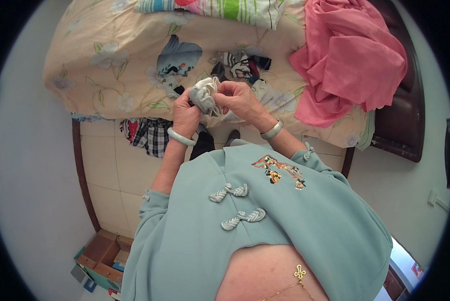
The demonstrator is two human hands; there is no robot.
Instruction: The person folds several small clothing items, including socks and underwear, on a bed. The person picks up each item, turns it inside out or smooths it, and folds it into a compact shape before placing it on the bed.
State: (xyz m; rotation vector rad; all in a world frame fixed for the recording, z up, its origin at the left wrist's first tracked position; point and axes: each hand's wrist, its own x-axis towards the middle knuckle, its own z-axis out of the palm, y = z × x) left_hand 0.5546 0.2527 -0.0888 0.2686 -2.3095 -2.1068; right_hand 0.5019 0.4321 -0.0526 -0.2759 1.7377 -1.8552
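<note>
Just off the near edge of the bed, both my hands hold a bunched bundle of grey-and-white socks [203, 96]. My left hand [186, 114] is closed on its left side. From the right, my right hand [241, 102] pinches its white, stretchy edge between thumb and fingers. Beyond my hands, a loose heap of dark and striped socks [241, 65] lies on the bed. A blue folded cloth [180, 56] with embroidered-looking flowers is spread to the left of that heap, and a patterned grey sock [171, 85] lies partly behind my left hand.
A peach floral sheet covers the bed [115, 75]. Pink fabric [355, 60] is heaped at the right, by the dark headboard [398, 120]. A striped bedding piece [220, 11] lies at the far side. Checked cloth [155, 138] is low by the bed's near edge.
</note>
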